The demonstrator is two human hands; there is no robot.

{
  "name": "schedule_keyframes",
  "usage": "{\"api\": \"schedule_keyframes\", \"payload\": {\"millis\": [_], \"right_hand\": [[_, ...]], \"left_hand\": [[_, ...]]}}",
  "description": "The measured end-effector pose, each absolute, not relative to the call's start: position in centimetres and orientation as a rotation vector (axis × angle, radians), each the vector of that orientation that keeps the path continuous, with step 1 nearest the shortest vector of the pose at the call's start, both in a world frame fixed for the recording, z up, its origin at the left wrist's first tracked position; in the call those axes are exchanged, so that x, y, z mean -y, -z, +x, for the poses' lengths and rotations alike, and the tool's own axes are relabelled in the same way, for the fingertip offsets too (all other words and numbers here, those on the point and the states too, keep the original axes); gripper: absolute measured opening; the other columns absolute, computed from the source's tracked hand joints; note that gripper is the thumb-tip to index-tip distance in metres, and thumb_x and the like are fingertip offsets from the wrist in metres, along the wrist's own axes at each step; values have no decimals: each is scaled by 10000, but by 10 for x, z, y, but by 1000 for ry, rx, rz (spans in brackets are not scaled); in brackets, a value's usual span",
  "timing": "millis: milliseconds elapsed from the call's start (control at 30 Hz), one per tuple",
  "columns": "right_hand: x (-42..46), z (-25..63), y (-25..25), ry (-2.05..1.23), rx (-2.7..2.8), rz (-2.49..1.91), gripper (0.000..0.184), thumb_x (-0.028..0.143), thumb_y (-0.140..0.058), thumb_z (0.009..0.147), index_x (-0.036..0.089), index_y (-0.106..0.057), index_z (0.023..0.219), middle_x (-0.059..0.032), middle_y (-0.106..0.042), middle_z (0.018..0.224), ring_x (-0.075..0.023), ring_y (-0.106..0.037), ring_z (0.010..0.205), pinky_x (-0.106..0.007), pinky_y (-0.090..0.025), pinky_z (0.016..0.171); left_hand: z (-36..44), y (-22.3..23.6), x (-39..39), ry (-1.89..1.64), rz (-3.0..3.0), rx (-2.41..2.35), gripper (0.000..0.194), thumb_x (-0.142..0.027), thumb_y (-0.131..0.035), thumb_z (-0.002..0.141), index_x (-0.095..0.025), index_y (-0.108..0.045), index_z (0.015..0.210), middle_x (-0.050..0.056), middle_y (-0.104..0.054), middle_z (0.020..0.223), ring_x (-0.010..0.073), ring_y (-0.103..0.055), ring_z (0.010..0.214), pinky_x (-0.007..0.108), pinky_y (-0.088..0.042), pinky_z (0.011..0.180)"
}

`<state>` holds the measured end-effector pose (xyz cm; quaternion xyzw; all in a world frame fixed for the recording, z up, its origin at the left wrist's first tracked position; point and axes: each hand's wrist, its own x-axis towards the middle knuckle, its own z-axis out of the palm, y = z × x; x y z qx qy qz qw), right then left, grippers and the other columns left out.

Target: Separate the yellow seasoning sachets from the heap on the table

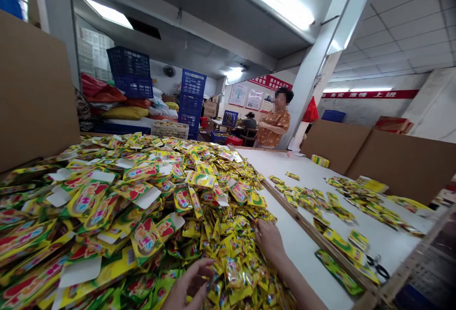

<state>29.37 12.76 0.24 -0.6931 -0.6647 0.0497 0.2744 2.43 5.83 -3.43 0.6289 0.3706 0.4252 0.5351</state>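
Observation:
A big heap of small yellow sachets [231, 248] fills the front middle of the table. Flat yellow-and-green card boxes [146, 238] with red fruit prints lie in a pile on its left, several with their white flaps out. Low over the sachets is my left hand [190, 284], its fingers loosely curved and apart, with nothing visible in them. My right hand [270, 239] reaches to the heap's right side and touches the sachets there. Its fingertips are partly hidden, so I cannot see whether a sachet is between them.
A wooden strip [295, 215] divides the heap from a white tabletop [263, 158] with boxes in rows. Black scissors [378, 266] lie at the right. Cardboard sheets [402, 162] stand around the edges. One person [274, 124] stands behind the table; another sits farther back.

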Motion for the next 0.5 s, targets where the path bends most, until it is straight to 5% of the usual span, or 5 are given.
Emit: {"api": "schedule_keyframes", "payload": {"millis": [267, 333, 400, 500], "right_hand": [[-92, 232, -57, -914, 1942, -1431, 296, 445, -461, 819, 181, -555, 724, 15, -531, 599, -127, -497, 522, -243, -416, 503], [-84, 205, -58, -1149, 1921, -1297, 334, 488, -499, 796, 176, -541, 685, 35, -501, 557, -101, -469, 474, -225, -410, 472], [-80, 186, -57, -1337, 1838, -1154, 343, 504, -528, 780, 176, -524, 681, 38, -495, 563, -95, -464, 481, -223, -414, 475], [-81, 176, -52, -1442, 1700, -1033, 333, 512, -559, 756, 186, -492, 748, 34, -506, 612, -101, -464, 509, -227, -413, 485]], "left_hand": [[15, -10, -46, -1261, 1566, -1185, 466, -418, -560, 771, -263, -501, 1207, 76, -503, 1297, 260, -428, 1203, 364, -312, 1018], [13, -17, -46, -1161, 1551, -1089, 460, -429, -577, 759, -229, -519, 1168, 90, -588, 1160, 253, -531, 1069, 354, -395, 934], [14, -17, -49, -1062, 1442, -957, 348, -469, -537, 777, -183, -576, 972, 44, -643, 810, 193, -611, 727, 295, -487, 685], [17, -10, -54, -1060, 1262, -881, 340, -526, -461, 800, -189, -481, 764, -59, -490, 532, 98, -467, 417, 219, -405, 440]]}}
